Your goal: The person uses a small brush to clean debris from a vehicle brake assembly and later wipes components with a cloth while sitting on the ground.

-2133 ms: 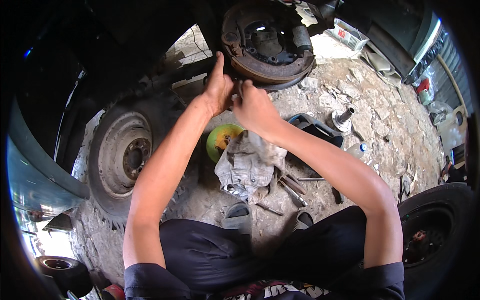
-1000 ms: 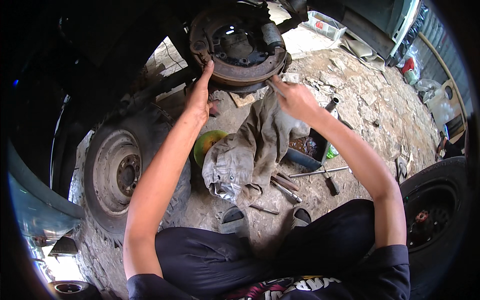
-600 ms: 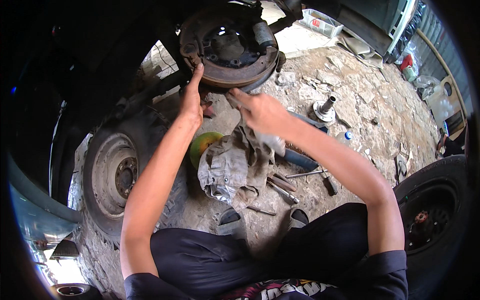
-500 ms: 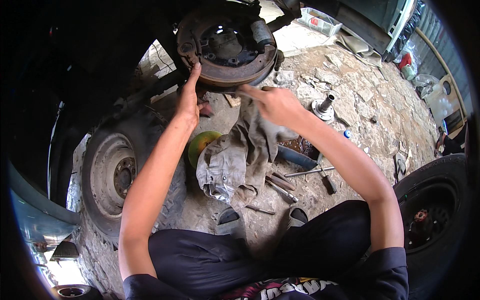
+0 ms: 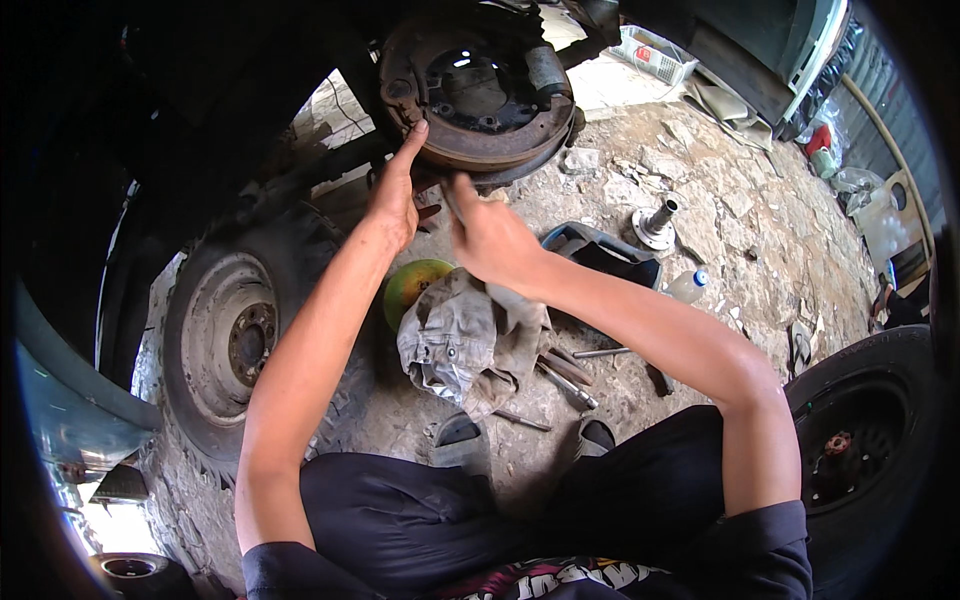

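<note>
Head view, single: wide fisheye, left unit of a worn pair, upright, set above the person's lap (image 5: pixel 400 510) and facing down and forward. Range: lap and bare forearms (image 5: pixel 330 305) near, hands (image 5: pixel 494 240) further off at upper centre, stony floor (image 5: pixel 740 235) beyond; straight edges bowed toward a dark rim.

Left fingers (image 5: pixel 409 151) touch the rusty brake shoe (image 5: pixel 490 155).
</note>
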Demonstrator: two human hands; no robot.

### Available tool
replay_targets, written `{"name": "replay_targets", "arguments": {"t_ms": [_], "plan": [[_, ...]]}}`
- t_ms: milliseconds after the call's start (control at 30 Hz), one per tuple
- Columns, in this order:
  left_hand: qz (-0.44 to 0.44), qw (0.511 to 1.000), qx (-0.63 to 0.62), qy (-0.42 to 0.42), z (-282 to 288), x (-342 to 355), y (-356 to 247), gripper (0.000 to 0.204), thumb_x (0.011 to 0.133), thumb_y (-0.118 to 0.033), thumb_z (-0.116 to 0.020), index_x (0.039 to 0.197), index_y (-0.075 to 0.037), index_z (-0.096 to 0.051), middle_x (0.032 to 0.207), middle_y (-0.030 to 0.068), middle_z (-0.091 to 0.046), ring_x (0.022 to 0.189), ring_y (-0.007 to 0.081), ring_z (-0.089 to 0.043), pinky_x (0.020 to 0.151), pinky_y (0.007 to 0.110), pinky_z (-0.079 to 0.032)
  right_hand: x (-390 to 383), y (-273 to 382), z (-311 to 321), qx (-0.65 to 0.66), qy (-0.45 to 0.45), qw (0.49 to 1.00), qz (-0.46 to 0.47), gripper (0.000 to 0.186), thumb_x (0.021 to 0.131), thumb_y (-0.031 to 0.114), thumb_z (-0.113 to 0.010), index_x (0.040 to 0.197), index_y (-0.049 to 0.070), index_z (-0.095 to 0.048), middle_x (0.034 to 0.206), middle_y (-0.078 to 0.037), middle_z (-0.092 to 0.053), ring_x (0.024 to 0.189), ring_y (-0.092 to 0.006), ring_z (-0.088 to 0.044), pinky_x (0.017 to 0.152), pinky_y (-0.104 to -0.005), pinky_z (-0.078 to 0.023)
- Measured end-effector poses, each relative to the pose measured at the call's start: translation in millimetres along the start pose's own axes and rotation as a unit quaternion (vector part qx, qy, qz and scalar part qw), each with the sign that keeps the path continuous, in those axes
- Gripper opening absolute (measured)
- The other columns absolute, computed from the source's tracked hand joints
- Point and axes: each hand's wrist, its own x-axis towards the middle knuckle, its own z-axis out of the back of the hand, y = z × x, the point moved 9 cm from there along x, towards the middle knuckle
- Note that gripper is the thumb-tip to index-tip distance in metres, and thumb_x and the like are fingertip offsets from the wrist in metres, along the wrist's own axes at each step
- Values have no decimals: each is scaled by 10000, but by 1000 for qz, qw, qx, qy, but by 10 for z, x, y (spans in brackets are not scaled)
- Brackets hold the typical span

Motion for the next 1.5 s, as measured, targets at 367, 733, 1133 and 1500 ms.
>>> {"name": "replay_targets", "arguments": {"t_ms": [367, 733, 1133, 1500], "plan": [[63, 994, -84, 1, 299, 52, 274, 1172, 777, -932, -228, 1475, 5, -326, 1402, 162, -473, 1247, 281, -493, 1112, 596, -225, -550, -130, -38, 164, 127, 958, 199, 435, 813, -18, -515, 1228, 45, -626, 965, -208, -704, 739, -327, -700, 707, -394, -566], [50, 997, -42, 29, -111, -142, 156, 1085, 863, -851, -222, 1515, 16, -198, 1466, 233, -391, 1307, 324, -459, 1078, 565, -304, -367, -996, 806, 208, -290, 933, -37, 245, 948, 13, -477, 1171, -28, -570, 948, -149, -695, 872, -186, -660, 786, -298, -523], [25, 998, 38, 33, -324, -147, 188, 1001, 747, -717, -684, 1442, -73, -360, 1363, 104, -471, 1138, 240, -515, 963, 502, -389, -237, -532, 356, -51, -71, 995, -53, 609, 889, 143, -576, 1391, -110, -342, 682, -312, -622, 608, -461, -639, 602, -530, -532], [-2, 995, 67, -77, -119, -23, 229, 691, 718, -472, -842, 1198, -75, -545, 1164, 48, -544, 1011, 195, -522, 837, 449, -452, -273, -1156, 827, -330, -27, 941, 75, 671, 879, 262, -650, 1491, 277, -377, 725, -96, -606, 512, -303, -613, 469, -415, -531]]}}
